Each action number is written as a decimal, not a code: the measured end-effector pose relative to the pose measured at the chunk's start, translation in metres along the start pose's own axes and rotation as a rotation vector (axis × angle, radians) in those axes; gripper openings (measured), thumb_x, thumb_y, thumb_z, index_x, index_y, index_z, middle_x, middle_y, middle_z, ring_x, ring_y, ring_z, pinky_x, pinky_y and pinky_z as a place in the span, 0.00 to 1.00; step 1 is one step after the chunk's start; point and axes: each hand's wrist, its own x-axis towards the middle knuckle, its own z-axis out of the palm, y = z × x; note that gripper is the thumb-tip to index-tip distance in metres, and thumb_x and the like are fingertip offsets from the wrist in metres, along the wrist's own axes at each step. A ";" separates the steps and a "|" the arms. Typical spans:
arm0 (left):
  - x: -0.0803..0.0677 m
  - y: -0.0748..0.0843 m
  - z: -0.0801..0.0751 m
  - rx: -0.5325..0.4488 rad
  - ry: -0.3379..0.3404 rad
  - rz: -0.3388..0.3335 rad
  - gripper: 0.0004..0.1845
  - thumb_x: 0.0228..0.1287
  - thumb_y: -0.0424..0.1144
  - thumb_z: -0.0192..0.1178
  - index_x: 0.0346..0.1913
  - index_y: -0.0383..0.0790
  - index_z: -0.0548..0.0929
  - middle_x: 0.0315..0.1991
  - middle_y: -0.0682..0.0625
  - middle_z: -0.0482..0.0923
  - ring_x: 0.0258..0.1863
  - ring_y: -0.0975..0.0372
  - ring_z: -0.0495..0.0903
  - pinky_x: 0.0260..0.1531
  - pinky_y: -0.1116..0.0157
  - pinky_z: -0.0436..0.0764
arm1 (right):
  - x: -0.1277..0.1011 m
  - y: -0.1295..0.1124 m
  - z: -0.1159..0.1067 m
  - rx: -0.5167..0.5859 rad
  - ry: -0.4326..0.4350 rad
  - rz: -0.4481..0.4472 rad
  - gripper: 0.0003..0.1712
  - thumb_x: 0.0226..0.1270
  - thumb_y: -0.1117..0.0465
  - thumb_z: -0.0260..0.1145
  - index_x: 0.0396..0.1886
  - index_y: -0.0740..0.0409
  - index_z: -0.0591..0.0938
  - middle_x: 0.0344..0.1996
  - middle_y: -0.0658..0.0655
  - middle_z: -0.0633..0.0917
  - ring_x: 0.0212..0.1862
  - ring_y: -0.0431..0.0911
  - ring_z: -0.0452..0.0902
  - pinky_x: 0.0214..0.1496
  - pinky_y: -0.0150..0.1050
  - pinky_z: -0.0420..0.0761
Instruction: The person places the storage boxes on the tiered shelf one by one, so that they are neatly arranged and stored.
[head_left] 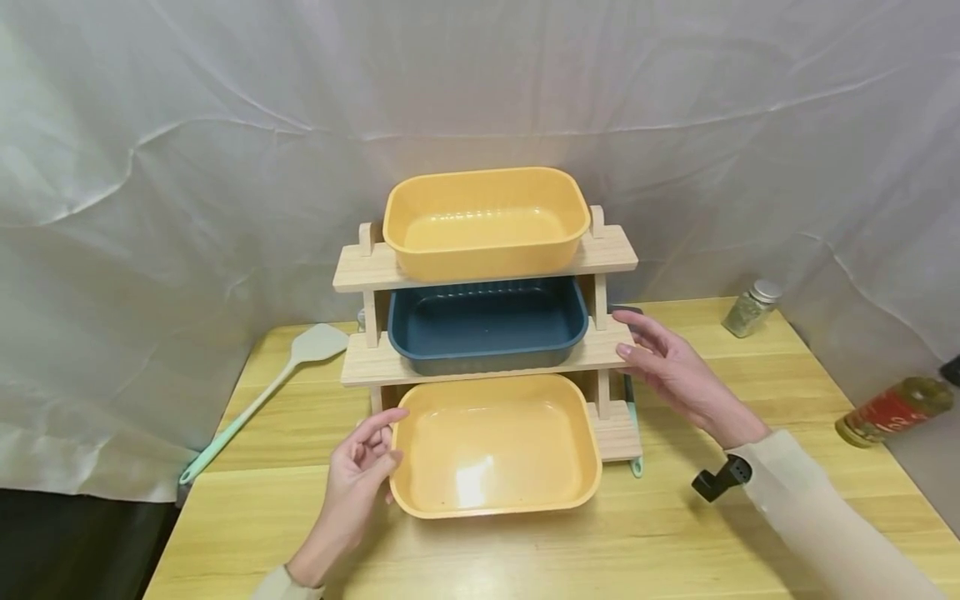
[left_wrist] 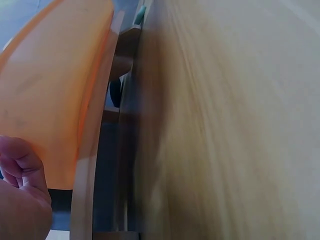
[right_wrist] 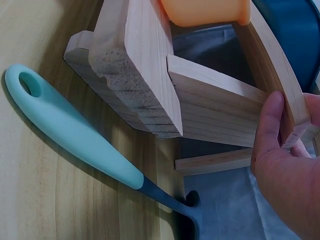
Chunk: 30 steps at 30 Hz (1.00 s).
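Observation:
A three-tier wooden shelf rack stands on the table with a bin on each tier. The top bin is yellow, the middle bin dark blue, the bottom bin yellow and tilted toward me. My left hand holds the bottom bin by its left rim, thumb and index finger at the edge. In the left wrist view that hand is curled against the bin's end, over the lowest board. My right hand pinches the right end of the middle board, thumb on one face and fingers on the other.
A mint-handled utensil with a dark head lies along the rack's right side. On the left is a pale turner. A lidded glass jar and a red-labelled bottle stand at right. Grey fabric hangs behind.

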 end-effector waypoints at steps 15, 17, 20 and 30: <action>0.004 -0.002 0.003 -0.004 0.007 -0.027 0.26 0.64 0.12 0.55 0.67 0.19 0.77 0.33 0.50 0.72 0.22 0.68 0.72 0.09 0.65 0.68 | -0.002 0.000 -0.001 0.015 -0.002 -0.003 0.34 0.86 0.68 0.62 0.85 0.57 0.63 0.63 0.58 0.78 0.57 0.45 0.85 0.61 0.39 0.84; 0.004 -0.002 0.003 -0.006 0.005 -0.026 0.26 0.65 0.12 0.55 0.67 0.19 0.77 0.33 0.50 0.72 0.22 0.67 0.72 0.09 0.65 0.68 | -0.003 -0.001 -0.001 0.012 -0.002 -0.003 0.35 0.86 0.68 0.62 0.85 0.58 0.62 0.64 0.58 0.78 0.57 0.45 0.84 0.62 0.40 0.84; 0.005 -0.003 0.003 -0.003 0.003 -0.023 0.26 0.65 0.12 0.55 0.67 0.19 0.77 0.33 0.50 0.72 0.22 0.67 0.72 0.09 0.65 0.68 | -0.004 -0.001 0.000 0.007 0.001 -0.001 0.35 0.86 0.67 0.62 0.85 0.58 0.62 0.64 0.58 0.78 0.57 0.45 0.84 0.62 0.39 0.83; 0.000 0.004 -0.002 0.075 -0.014 -0.005 0.25 0.74 0.16 0.57 0.72 0.23 0.73 0.33 0.48 0.76 0.23 0.63 0.74 0.14 0.63 0.75 | -0.013 0.000 -0.009 -0.055 -0.013 -0.042 0.30 0.88 0.65 0.58 0.84 0.57 0.66 0.66 0.59 0.78 0.62 0.46 0.82 0.64 0.41 0.82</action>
